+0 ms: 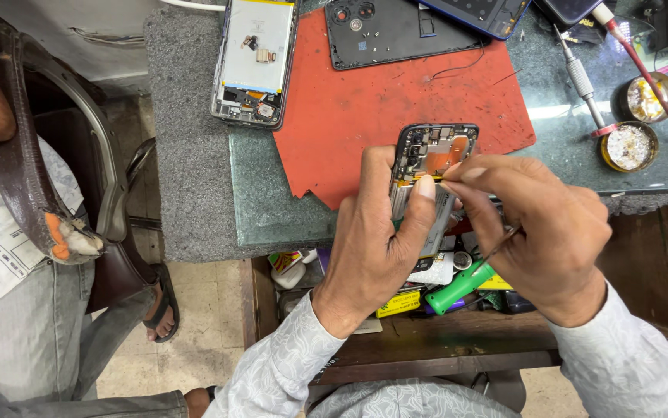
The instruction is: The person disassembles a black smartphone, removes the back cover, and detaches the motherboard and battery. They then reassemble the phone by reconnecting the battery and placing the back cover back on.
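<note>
My left hand (376, 240) grips an opened phone (433, 155) with its back cover off, so the circuit board and battery show; the thumb presses on the middle of it. My right hand (539, 228) pinches a thin metal tool, probably tweezers (500, 246), with its fingertips on the phone's right edge near the board. The tool's tip is hidden behind my fingers. Both hands hover over the near edge of the workbench, above an open drawer.
A red mat (365, 108) lies on the glass-topped bench (272, 201). On it are another opened phone (256, 58), a black back cover (392, 31) and a further phone (477, 11). Two small round tins (628, 145) and a screwdriver (582, 81) sit right. The drawer (427, 340) holds a green-handled tool (458, 288). Another person sits left on a chair (55, 178).
</note>
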